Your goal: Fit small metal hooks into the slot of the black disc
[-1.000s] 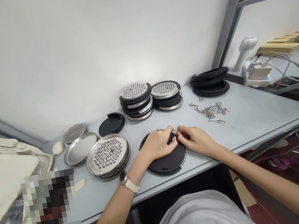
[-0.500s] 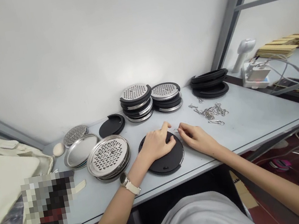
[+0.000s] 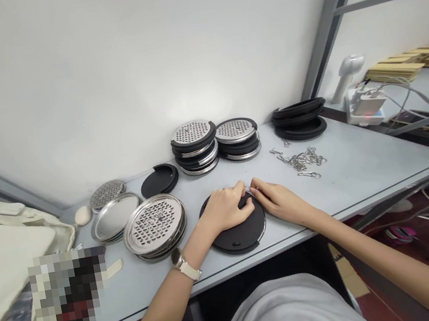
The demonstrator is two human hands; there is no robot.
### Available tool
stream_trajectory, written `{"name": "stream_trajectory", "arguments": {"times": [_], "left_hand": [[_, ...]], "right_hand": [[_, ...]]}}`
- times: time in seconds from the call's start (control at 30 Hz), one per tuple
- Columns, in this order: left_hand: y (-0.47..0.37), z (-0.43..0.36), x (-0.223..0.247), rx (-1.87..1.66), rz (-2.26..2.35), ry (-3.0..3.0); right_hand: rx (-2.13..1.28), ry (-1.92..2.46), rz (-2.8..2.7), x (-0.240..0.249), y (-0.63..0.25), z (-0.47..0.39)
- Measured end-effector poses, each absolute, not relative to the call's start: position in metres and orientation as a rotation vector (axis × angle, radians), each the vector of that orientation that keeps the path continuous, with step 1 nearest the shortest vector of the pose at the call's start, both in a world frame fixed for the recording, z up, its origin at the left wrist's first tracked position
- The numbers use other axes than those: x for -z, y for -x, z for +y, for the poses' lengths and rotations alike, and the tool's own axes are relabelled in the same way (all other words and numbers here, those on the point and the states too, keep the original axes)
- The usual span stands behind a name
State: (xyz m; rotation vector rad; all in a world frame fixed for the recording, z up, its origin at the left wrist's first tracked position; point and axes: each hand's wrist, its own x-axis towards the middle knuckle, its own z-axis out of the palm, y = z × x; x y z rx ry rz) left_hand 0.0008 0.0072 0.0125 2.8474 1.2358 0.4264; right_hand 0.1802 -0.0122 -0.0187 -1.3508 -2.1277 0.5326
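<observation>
A black round disc (image 3: 238, 236) with a small hole near its front lies on the table in front of me, a strip of shiny metal along its right edge. My left hand (image 3: 229, 206) bears on its top, fingers curled over the far right part and holding it. Close against that rim, my right hand (image 3: 271, 197) pinches a small metal wire hook, mostly hidden by the fingertips. The two hands nearly touch. Loose metal hooks (image 3: 305, 158) lie in a small heap beyond my right hand.
Perforated metal grater plates (image 3: 155, 223) and plain metal lids (image 3: 118, 216) are stacked at left. Behind stand two stacks of discs with grater tops (image 3: 193, 132), a single black disc (image 3: 159, 180) and black rings (image 3: 302, 130). A handheld scanner (image 3: 350, 70) stands right.
My right hand has moved left with the wire hook, up to the disc's rim. The left fingertips have drawn in towards it. The disc has barely shifted.
</observation>
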Motion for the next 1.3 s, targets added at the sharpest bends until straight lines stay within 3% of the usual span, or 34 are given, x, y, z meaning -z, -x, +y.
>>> {"name": "stream_trajectory", "arguments": {"times": [1.3], "left_hand": [[-0.0008,0.0068,-0.0162,-0.352,1.171,-2.848]], "right_hand": [[-0.462,1.373,-2.140,0.0194,-0.1798,-0.0132]]}}
